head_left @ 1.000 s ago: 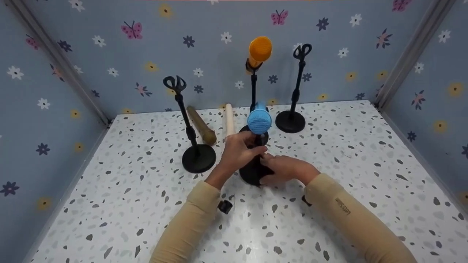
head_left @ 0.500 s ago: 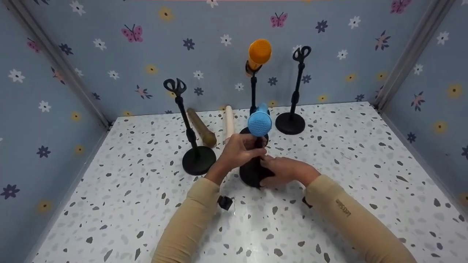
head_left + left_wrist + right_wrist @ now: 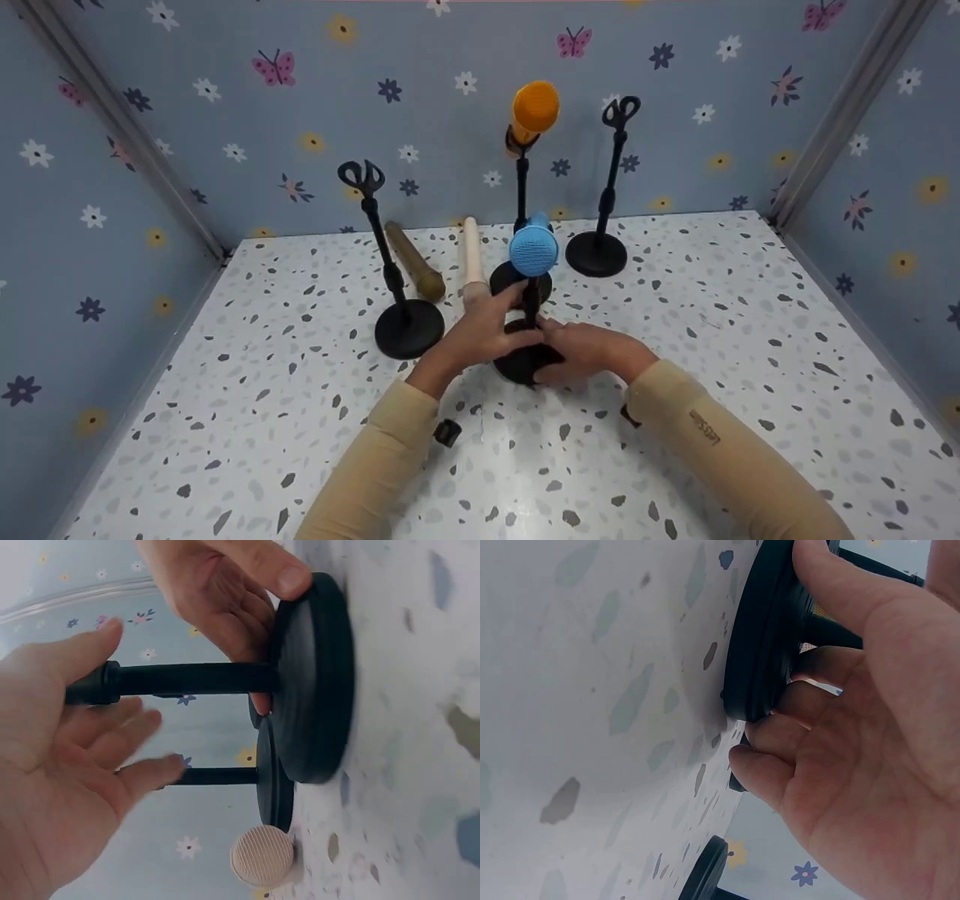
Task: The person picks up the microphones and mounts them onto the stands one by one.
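A blue microphone sits atop the nearest black microphone stand, which stands upright on the speckled tabletop. My right hand grips the rim of that stand's round base; in the right wrist view its thumb lies over the base and its fingers curl at the edge. My left hand is beside the pole with fingers spread. The left wrist view shows the pole passing between the left thumb and fingers, without a firm hold.
Behind stands another stand with an orange microphone. Bare stands rise at left and back right. A brown microphone and a pale microphone lie behind the left hand. Patterned walls enclose the table.
My left hand has moved lower along the pole, its fingers spreading away from it. The right hand stays at the base. The blue microphone and its stand remain nearly in place.
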A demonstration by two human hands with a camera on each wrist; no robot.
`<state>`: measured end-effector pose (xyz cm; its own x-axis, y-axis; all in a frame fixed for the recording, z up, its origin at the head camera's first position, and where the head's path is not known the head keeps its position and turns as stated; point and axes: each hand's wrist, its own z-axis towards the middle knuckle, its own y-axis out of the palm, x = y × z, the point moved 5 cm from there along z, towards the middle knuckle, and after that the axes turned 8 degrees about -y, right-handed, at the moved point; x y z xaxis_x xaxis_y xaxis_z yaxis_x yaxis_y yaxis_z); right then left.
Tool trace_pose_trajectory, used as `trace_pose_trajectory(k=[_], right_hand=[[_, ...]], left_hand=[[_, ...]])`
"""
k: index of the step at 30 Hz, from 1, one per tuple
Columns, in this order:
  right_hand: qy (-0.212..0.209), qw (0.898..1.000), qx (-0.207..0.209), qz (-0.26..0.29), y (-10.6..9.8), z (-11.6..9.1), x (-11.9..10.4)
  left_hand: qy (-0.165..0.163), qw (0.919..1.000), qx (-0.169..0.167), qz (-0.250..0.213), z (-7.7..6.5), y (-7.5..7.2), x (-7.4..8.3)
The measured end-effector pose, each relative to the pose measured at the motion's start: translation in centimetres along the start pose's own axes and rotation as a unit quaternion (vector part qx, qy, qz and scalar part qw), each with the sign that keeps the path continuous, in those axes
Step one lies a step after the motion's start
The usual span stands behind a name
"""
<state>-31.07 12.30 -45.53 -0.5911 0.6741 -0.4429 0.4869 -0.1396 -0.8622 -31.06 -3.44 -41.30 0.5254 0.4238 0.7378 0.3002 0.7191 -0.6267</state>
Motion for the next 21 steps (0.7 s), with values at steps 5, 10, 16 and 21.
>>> trace_pose_trajectory(k=[5,10,16,21], right_hand=[[-0.003,1.0,0.005,-0.01,0.0,0.0,0.0],[-0.002,1.0,0.011,-0.006,0.0,0.1,-0.1],[-0.023,0.999,0.016,-0.016,0.0,0.0,-0.2],[-0.04,0.999,0.021,-0.023,0.1,0.1,-0.3]], left_hand=[[-0.058,0.9914,-0.065,0.097,-1.9,0.4,-1.6],[-0.115,0.9751,-0.119,0.148,-3.5,1.5,-2.9],[-0.134,0.9616,-0.146,0.189,-4.3,2.8,-3.4],[-0.147,0.9588,-0.151,0.19,-4.5,2.9,-3.6]])
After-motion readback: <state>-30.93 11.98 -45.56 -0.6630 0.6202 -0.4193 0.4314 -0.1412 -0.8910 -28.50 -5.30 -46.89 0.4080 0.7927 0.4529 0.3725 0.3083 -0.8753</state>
